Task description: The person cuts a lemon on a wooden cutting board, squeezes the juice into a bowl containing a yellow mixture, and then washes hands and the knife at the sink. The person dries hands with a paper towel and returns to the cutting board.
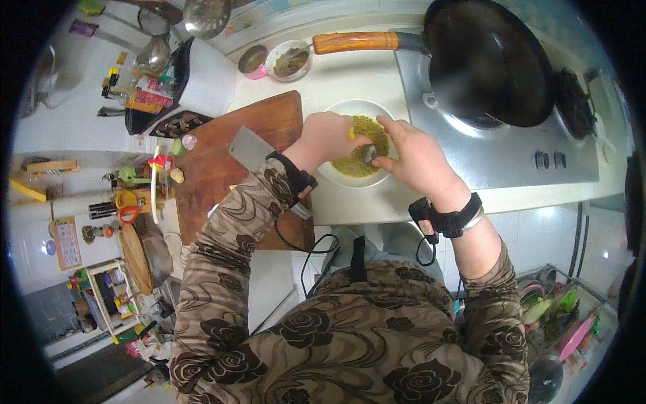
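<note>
A white bowl (331,174) with a yellow-green, speckled mixture (353,164) in it stands on the pale counter. My left hand (328,139) is over its left side, fingers curled and thumb pointing inward. Something small and yellow (352,133) shows at those fingertips; whether it is gripped is unclear. From the right, my right hand (421,154) reaches over the rim, index finger and thumb apart. A small grey, metal-looking piece (370,152), perhaps a spoon, is at the right thumb tip. The hands hide part of it, so its hold cannot be told.
Left of the bowl lies a wooden cutting board (212,202) with a cleaver (250,146) partly under my left forearm. Behind are two small bowls (287,60). A black wok (484,65) sits on the gas stove (515,156), its wooden handle (356,43) reaching over the counter.
</note>
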{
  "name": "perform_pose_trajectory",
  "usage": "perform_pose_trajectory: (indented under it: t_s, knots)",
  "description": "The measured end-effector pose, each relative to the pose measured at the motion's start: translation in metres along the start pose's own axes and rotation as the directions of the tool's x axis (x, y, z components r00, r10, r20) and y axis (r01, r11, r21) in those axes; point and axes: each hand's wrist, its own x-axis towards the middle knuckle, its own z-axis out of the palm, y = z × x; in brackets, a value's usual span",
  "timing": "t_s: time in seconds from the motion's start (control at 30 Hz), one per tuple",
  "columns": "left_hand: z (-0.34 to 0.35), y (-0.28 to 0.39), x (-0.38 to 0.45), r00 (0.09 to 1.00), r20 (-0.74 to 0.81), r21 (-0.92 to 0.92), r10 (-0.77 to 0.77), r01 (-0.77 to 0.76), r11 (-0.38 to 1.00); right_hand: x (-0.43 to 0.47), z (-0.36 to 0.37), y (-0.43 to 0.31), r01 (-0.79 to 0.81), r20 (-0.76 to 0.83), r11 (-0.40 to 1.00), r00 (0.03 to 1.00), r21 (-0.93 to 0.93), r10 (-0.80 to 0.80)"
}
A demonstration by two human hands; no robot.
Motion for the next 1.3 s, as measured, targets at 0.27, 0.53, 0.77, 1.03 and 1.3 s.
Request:
perform_pose_trajectory:
  t_s: [0.27, 0.53, 0.77, 1.03, 1.3]
  knots:
    - [0.014, 0.007, 0.011, 0.995, 0.029, 0.013, -0.093, 0.093, 0.996, -0.021, 0.006, 0.005, -0.022, -0.079, 0.994, 0.996, 0.111, 0.030]
    - [0.030, 0.008, 0.013, 0.993, -0.033, -0.051, -0.112, 0.110, 0.993, -0.024, 0.007, -0.003, -0.080, -0.075, 0.983, 0.993, 0.166, 0.094]
    - [0.038, -0.004, 0.008, 0.947, 0.198, -0.568, -0.252, 0.321, 0.758, -0.020, 0.023, -0.010, -0.247, -0.074, 0.936, 0.959, 0.250, 0.273]
    - [0.021, 0.000, -0.012, 0.845, 0.439, -0.880, -0.307, 0.473, 0.044, -0.004, 0.078, -0.035, -0.231, -0.159, 0.833, 0.923, 0.502, 0.352]
    - [0.029, -0.015, -0.017, 0.871, 0.432, -0.887, -0.235, 0.457, 0.061, 0.025, 0.076, -0.025, -0.095, -0.143, 0.900, 0.975, 0.424, 0.170]
